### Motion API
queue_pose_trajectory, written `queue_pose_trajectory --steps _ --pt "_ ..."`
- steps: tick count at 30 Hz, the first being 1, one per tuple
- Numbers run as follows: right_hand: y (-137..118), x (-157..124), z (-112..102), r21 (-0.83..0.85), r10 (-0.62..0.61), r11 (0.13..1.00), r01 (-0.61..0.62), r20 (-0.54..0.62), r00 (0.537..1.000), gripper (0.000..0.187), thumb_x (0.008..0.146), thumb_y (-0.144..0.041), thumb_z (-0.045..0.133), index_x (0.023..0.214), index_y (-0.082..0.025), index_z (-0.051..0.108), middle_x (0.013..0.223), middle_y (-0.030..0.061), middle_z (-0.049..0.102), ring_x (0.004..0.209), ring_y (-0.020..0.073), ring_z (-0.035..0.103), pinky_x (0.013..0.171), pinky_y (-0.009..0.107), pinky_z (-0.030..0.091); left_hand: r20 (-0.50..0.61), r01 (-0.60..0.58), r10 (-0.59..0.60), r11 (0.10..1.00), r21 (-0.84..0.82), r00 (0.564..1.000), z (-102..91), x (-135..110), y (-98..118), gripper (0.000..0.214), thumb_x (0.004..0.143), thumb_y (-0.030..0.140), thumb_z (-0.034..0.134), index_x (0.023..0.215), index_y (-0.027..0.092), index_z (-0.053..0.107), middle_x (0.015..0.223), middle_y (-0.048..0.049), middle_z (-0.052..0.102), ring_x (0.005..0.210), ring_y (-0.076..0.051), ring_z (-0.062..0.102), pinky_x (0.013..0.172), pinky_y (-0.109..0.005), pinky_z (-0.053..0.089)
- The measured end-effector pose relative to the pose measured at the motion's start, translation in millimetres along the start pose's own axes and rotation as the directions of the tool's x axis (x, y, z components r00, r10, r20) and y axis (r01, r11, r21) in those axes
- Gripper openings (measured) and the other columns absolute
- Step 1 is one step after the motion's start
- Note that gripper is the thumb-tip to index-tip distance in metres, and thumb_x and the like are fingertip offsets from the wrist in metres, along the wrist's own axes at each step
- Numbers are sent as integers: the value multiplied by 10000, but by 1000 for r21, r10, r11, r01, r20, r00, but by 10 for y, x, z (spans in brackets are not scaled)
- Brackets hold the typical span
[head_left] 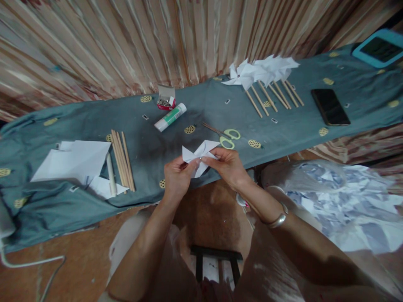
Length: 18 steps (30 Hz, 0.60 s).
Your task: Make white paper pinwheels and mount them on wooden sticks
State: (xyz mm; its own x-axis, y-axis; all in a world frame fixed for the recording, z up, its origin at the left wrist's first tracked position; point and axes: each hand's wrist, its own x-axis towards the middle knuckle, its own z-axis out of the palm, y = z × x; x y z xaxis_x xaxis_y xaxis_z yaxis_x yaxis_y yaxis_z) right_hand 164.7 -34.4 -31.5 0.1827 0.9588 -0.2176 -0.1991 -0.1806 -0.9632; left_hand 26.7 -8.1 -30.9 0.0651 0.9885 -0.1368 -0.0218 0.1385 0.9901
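A folded white paper pinwheel [198,155] is held between both hands over the near edge of the blue-grey cloth table [151,147]. My left hand [176,178] pinches its lower left part with fingers closed. From the right, my right hand [227,165] pinches the centre of the paper. A silver bracelet [278,219] sits on my right wrist.
Green-handled scissors [225,135], a glue stick [170,117] and a small box of pins [166,100] lie beyond the hands. Wooden sticks [122,159] and white paper sheets [74,161] lie at left. Finished pinwheels on sticks [267,82], a black phone [330,107] and a clear bag of paper scraps [340,201] are at right.
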Motion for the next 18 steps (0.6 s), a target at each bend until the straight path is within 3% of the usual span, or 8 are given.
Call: queue_pose_trajectory --steps 18 --pt "-16 -7 -8 -21 -11 1000 11 8 1000 179 646 -344 762 664 -199 659 643 -24 645 612 120 534 636 292 445 9 -17 17 1000 1 1000 1 -16 16 219 607 307 795 774 165 793 666 -10 727 566 -127 577 546 -234 478"
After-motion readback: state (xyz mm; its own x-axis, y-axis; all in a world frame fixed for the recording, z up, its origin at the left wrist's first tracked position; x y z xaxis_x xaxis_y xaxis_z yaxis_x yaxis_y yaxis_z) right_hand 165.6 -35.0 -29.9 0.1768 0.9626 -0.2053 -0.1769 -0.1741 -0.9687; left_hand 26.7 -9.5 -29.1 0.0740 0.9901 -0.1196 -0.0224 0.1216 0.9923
